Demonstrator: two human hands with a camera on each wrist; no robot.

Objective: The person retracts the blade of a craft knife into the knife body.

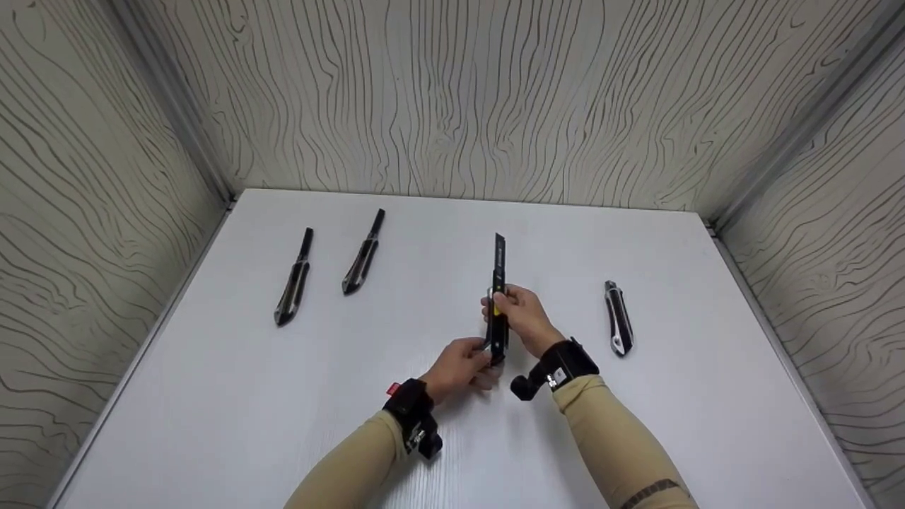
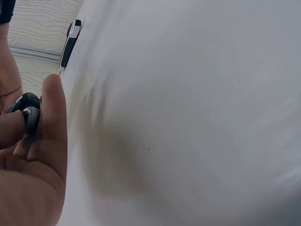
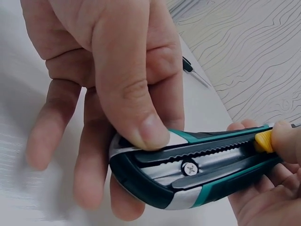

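knife (image 1: 499, 331) — in right hand (image 1: 529, 318) (blade (image 1: 500, 253) out)

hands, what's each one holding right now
Left hand: closed, gripping the rear end of the utility knife.
Right hand: closed, holding the same knife, thumb at its yellow slider.

"What sort of place is this?"
"A booth-like workspace: wood-grain panels (image 1: 452, 99) fill the frame's top and sides, grey strips (image 1: 168, 99) run down its upper corners, a white tabletop (image 1: 212, 410) lies below."
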